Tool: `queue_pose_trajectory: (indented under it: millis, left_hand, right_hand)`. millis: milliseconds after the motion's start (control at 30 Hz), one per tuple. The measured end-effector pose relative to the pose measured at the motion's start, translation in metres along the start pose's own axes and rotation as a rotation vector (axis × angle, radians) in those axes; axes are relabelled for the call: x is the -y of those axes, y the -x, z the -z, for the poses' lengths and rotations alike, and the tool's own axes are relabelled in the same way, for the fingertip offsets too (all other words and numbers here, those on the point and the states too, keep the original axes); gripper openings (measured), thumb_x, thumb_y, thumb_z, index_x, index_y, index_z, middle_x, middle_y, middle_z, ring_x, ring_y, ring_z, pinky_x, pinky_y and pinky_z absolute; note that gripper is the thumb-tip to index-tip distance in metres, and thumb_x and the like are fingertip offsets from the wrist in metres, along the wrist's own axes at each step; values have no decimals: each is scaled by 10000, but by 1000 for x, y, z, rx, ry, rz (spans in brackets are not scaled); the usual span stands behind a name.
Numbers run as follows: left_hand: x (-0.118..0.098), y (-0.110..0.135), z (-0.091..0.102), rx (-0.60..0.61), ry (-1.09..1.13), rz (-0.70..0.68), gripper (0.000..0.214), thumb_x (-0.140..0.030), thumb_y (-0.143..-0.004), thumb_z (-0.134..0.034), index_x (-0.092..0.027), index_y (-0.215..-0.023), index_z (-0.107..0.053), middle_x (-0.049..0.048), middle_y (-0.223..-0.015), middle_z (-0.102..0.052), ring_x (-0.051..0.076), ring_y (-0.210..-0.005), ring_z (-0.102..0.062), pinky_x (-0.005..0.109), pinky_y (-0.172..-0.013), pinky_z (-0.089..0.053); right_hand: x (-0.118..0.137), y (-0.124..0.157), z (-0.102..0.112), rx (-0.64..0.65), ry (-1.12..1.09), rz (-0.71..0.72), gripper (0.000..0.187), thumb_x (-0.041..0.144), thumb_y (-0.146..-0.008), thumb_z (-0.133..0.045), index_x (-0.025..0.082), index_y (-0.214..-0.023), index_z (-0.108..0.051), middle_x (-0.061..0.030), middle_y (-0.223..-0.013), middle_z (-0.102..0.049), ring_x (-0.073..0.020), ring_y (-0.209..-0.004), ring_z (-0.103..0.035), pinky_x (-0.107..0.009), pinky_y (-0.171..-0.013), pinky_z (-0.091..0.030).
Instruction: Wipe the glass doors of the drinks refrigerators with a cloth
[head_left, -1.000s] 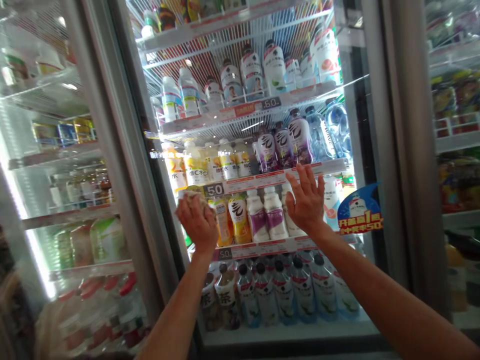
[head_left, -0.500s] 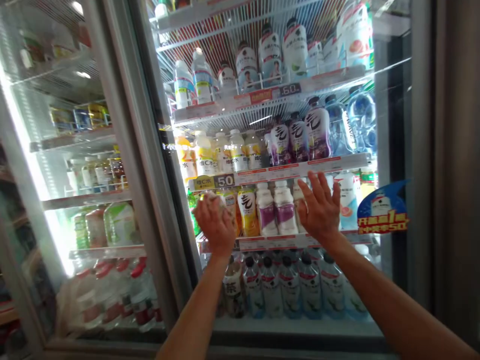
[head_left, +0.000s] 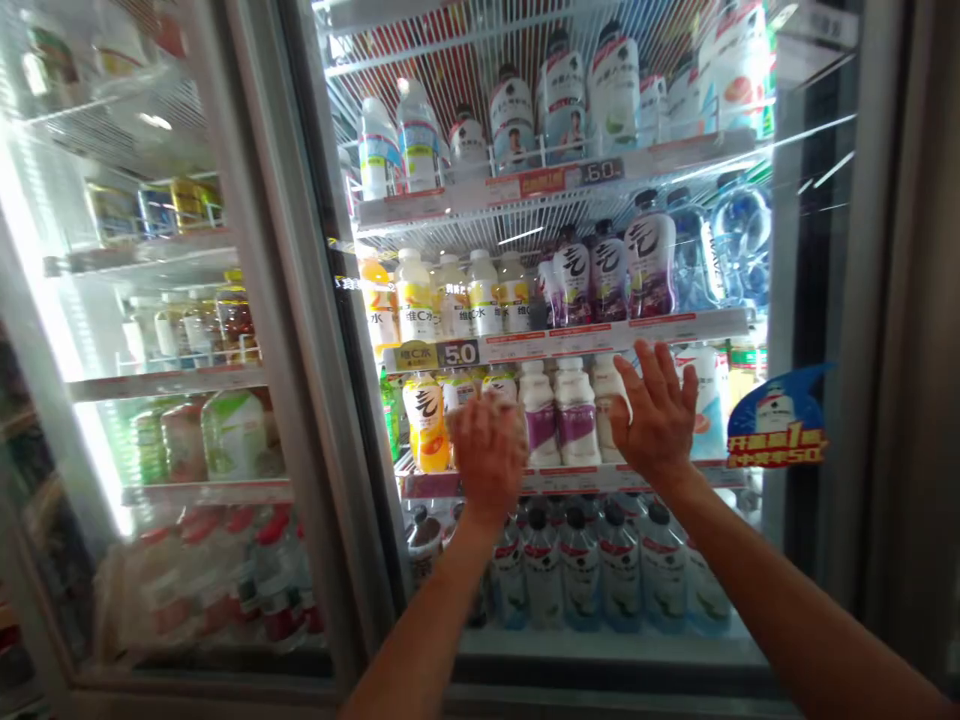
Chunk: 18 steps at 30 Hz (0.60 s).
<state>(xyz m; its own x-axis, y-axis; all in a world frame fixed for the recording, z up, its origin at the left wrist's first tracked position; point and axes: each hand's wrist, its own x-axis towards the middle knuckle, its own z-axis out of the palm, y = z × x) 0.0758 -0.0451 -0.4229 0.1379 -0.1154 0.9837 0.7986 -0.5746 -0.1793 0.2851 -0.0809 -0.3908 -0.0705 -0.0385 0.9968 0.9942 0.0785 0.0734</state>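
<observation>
My left hand (head_left: 489, 468) is raised against the glass door of a drinks cooler, its fingers bent over a crumpled, pale mottled cloth (head_left: 504, 412). Motion blurs the cloth's edges. To the right, my right hand (head_left: 658, 420) rests with spread fingers against the same glass and holds nothing. Behind the glass, between the hands, stand white bottles with purple labels (head_left: 576, 410). An orange drink bottle (head_left: 426, 425) shows left of the cloth, and my left hand partly covers the bottles behind it.
A blue promotional sticker (head_left: 780, 420) is on the glass right of my right hand. Metal door frames (head_left: 300, 300) separate this cooler section from another on the left. Shelves hold several rows of bottles, including clear ones with dark caps (head_left: 581, 570) at the bottom.
My left hand has slid right across the glass with the cloth, uncovering the orange bottle. My right hand stays in place on the glass, while the view has shifted slightly.
</observation>
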Motion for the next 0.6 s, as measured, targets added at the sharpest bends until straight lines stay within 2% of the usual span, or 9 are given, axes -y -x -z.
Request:
queue_pose_trajectory:
  millis: [67, 133, 200, 267, 333, 400, 500, 533, 600]
  left_hand:
    - [-28, 5, -8, 95, 65, -166, 340, -210, -841, -457, -211, -1168, -550, 87, -1321, -495, 230, -1346, -275, 457, -1098, -240]
    - [-26, 13, -4, 124, 77, -212, 325, -215, -834, -475, -211, -1147, -560, 85, -1298, -517, 228, -1341, -290, 444, -1096, -248]
    - [4, 21, 10, 71, 20, -106, 349, -195, -829, -476, -193, -1173, -539, 113, -1326, -484, 236, -1344, -282, 445, -1086, -262]
    - [41, 25, 24, -35, -77, 102, 398, -178, -838, -464, -176, -1235, -490, 145, -1372, -423, 237, -1345, -280, 453, -1078, -267]
    - [57, 24, 29, -119, -138, 256, 417, -171, -847, -453, -168, -1264, -464, 161, -1395, -385, 238, -1341, -285, 462, -1074, -266]
    - [42, 21, 22, -107, -120, 226, 407, -177, -847, -448, -175, -1253, -476, 149, -1397, -383, 242, -1347, -270, 470, -1076, -263]
    - [-7, 20, 4, 53, -3, -44, 362, -196, -841, -448, -214, -1195, -522, 98, -1357, -446, 239, -1348, -267, 472, -1087, -252]
    - [-17, 21, 0, 98, 25, -108, 349, -203, -839, -453, -221, -1179, -532, 88, -1340, -466, 239, -1343, -276, 470, -1088, -250]
    - [-16, 26, 3, 123, 25, -130, 341, -212, -839, -464, -221, -1173, -532, 87, -1337, -471, 243, -1339, -283, 467, -1089, -246]
  right_hand:
    - [-2, 0, 1, 7, 1, 2, 518, 255, -846, -446, 229, -1359, -378, -72, -1443, -364, -228, -1364, -261, -476, -1111, -163]
    - [-4, 0, 3, 23, 2, -5, 506, 262, -849, -438, 232, -1352, -389, -66, -1443, -363, -222, -1366, -256, -472, -1112, -163]
    - [-4, 0, 4, 40, 0, -10, 498, 261, -852, -427, 234, -1349, -393, -63, -1442, -364, -219, -1368, -249, -470, -1111, -166]
    - [1, 2, 3, 51, -3, -24, 513, 253, -852, -414, 232, -1363, -372, -67, -1448, -352, -221, -1373, -235, -479, -1111, -158]
    - [11, 6, 0, 52, -4, -67, 548, 259, -847, -413, 224, -1388, -330, -79, -1470, -307, -239, -1385, -198, -505, -1108, -138]
    - [22, 11, -3, 58, -7, -100, 580, 278, -841, -423, 219, -1404, -298, -89, -1491, -255, -260, -1392, -164, -531, -1104, -114]
    - [31, 18, -5, 55, -16, -90, 589, 290, -836, -440, 226, -1404, -299, -88, -1498, -237, -267, -1391, -166, -530, -1107, -89]
    - [31, 20, -5, 52, -21, -79, 585, 287, -836, -440, 231, -1402, -302, -83, -1497, -243, -261, -1390, -173, -523, -1110, -86]
    - [27, 22, -2, 59, -37, -56, 576, 282, -840, -438, 249, -1400, -304, -66, -1493, -259, -245, -1388, -183, -502, -1116, -91]
